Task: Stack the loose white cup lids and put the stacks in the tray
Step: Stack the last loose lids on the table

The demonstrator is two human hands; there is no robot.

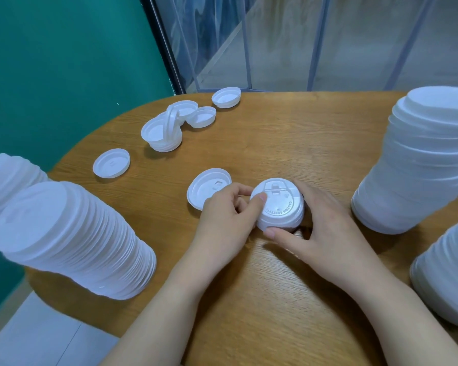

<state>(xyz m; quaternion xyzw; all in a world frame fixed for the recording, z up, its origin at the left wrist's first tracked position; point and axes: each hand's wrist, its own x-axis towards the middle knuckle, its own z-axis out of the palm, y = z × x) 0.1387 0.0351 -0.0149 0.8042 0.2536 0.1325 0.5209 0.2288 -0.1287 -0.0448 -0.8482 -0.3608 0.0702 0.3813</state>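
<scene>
A short stack of white cup lids [279, 207] stands top up on the wooden table [275, 143] in front of me. My left hand [222, 220] grips its left side with the thumb on the top lid. My right hand [317, 228] wraps its right and near side. Just left of it a single lid [205, 186] lies upside down, partly under my left fingers. Further back lie a flat lid [111, 163], a jumbled pile of lids [164, 132], and two upturned lids [202, 117] [226, 97]. No tray is in view.
Tall lid stacks stand around me: one leaning at the near left [72, 239], another behind it at the left edge [3, 178], a big one at the right [418, 159] and one at the near right edge [450, 273]. A green wall and glass panels lie beyond the table.
</scene>
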